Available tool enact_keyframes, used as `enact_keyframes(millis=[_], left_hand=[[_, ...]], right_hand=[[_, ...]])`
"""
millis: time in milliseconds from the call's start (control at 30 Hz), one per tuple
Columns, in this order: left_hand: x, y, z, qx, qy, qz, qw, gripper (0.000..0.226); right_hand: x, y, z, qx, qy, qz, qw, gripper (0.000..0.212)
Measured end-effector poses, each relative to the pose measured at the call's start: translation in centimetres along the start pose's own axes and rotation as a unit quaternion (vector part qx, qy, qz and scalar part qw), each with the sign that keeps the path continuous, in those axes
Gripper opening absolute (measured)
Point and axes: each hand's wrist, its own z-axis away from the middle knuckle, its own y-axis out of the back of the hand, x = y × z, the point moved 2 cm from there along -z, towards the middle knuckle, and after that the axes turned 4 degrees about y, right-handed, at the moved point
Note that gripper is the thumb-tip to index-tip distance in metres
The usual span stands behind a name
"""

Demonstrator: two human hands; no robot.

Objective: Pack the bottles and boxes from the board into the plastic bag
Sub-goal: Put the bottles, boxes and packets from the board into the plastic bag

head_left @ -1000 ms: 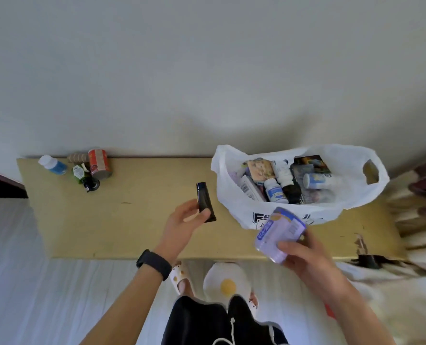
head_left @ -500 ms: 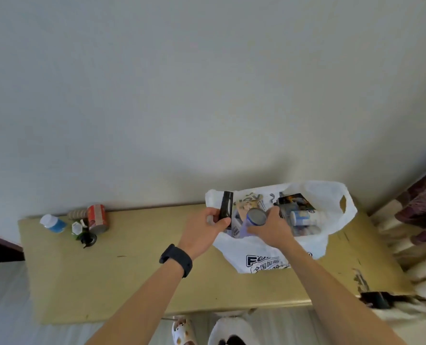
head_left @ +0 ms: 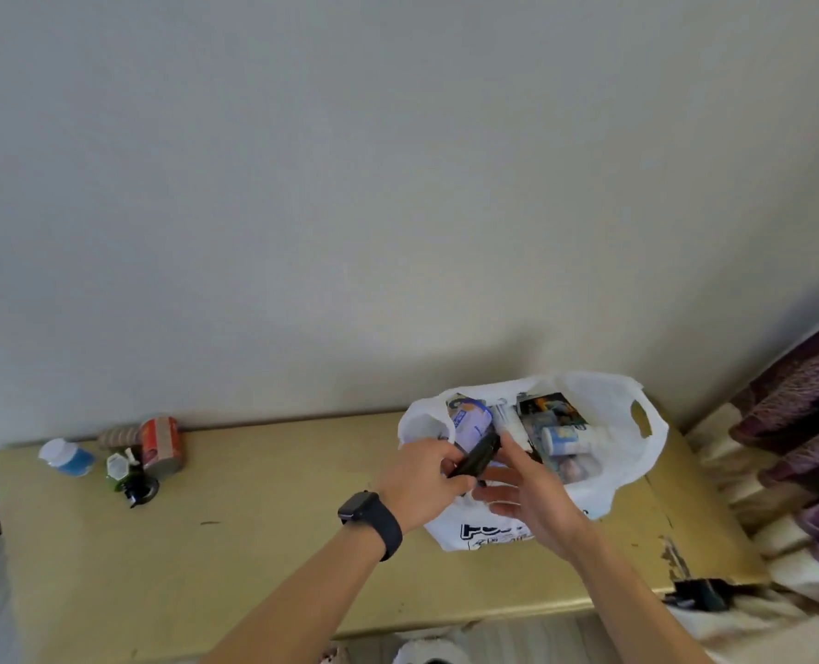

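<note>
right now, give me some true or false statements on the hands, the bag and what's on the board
1. The left hand grips a black tube. True.
2. The right hand holds the purple bottle. False: that bottle lies in the plastic bag; the hand's fingers are spread.
3. The board has no bottles on it. False: a blue bottle and a red can sit at its left end.
4. The left wrist wears a black watch. True.

The plastic bag (head_left: 633, 467) bears bold dark print beginning with "F", otherwise hidden and unreadable.
</note>
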Motion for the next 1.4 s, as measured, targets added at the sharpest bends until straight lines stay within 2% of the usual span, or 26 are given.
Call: enact_keyframes(millis=[33, 100, 167, 233, 267, 333, 367, 433, 500, 533, 600, 667, 700, 800, 900, 967, 1133, 1200, 1300, 1400], left_hand=[[0.4, -0.6, -0.1, -0.007, -0.004, -0.007, 1.000, 0.019], [1.0, -1.8, -0.2, -0.013, -0.009, -0.026, 1.000, 0.020], [1.2, -2.6, -0.2, -0.012, -0.007, -0.015, 1.000, 0.019], [0.9, -2.7, -0.2, -0.003, 0.001, 0.005, 1.000, 0.029], [0.6, -2.6, -0.2, 0.006, 0.002, 0.009, 1.000, 0.032], [0.1, -2.1, -0.1, 0.033, -0.001, 0.004, 0.999, 0.041], [-0.1, -1.7, -0.1, 0.050, -0.004, -0.003, 0.999, 0.049], [-0.5, -0.9, 0.0, 0.078, 0.001, -0.028, 0.997, 0.062], [-1.3, -0.3, 0.1, 0.086, 0.027, -0.072, 0.993, 0.072], [-1.7, -0.2, 0.0, 0.089, 0.038, -0.105, 0.990, 0.076], [-2.2, -0.2, 0.2, 0.100, 0.045, -0.168, 0.980, 0.080], [-2.7, -0.5, 0.6, 0.113, 0.032, -0.193, 0.974, 0.079], [-2.9, -0.8, 1.0, 0.123, 0.019, -0.186, 0.975, 0.077], [-3.7, -1.0, 3.4, 0.173, 0.011, -0.063, 0.983, 0.074], [-5.7, -1.7, 6.3, 0.226, 0.047, 0.025, 0.973, 0.073], [-8.2, -2.5, 7.9, 0.221, 0.099, 0.038, 0.970, 0.069], [-16.5, -4.3, 12.0, 0.110, 0.232, -0.032, 0.966, 0.059], [-20.1, -4.5, 13.3, 0.054, 0.270, -0.061, 0.959, 0.057], [-25.8, -3.8, 14.8, -0.019, 0.310, -0.081, 0.947, 0.056], [-32.2, -1.7, 15.5, -0.062, 0.342, -0.088, 0.934, 0.056]], right_hand=[[0.1, -0.2, 0.7, -0.021, 0.011, 0.009, 1.000, 0.049], [0.3, -0.1, 1.1, 0.003, 0.038, 0.051, 0.998, 0.041], [0.5, 0.6, 0.2, 0.085, 0.040, 0.057, 0.994, 0.035], [0.5, 1.9, -1.5, 0.193, 0.015, 0.059, 0.979, 0.038], [0.4, 2.6, -2.3, 0.222, 0.004, 0.098, 0.970, 0.042], [0.1, 3.6, -3.6, 0.185, -0.026, 0.261, 0.947, 0.047], [0.4, 3.8, -3.9, 0.146, -0.049, 0.362, 0.919, 0.048], [1.4, 4.4, -3.5, 0.096, -0.097, 0.527, 0.839, 0.056], [2.7, 5.2, -2.7, 0.073, -0.104, 0.619, 0.775, 0.067], [3.1, 5.6, -2.1, 0.062, -0.102, 0.645, 0.755, 0.072], [3.0, 6.6, -0.8, 0.070, -0.091, 0.665, 0.738, 0.080], [2.4, 7.3, 0.5, 0.091, -0.054, 0.660, 0.744, 0.078], [2.2, 7.3, 1.2, 0.103, -0.019, 0.642, 0.760, 0.074], [2.0, 6.1, 3.4, 0.143, 0.136, 0.553, 0.809, 0.057], [3.1, 3.0, 5.6, 0.171, 0.306, 0.474, 0.808, 0.036], [4.6, 0.1, 6.3, 0.138, 0.372, 0.444, 0.803, 0.029], [9.4, -9.1, 5.0, -0.006, 0.352, 0.452, 0.819, 0.030], [10.9, -13.2, 3.4, -0.066, 0.331, 0.486, 0.806, 0.032], [12.1, -19.5, 0.0, -0.146, 0.275, 0.562, 0.766, 0.037], [12.2, -25.8, -3.8, -0.206, 0.213, 0.603, 0.741, 0.054]])
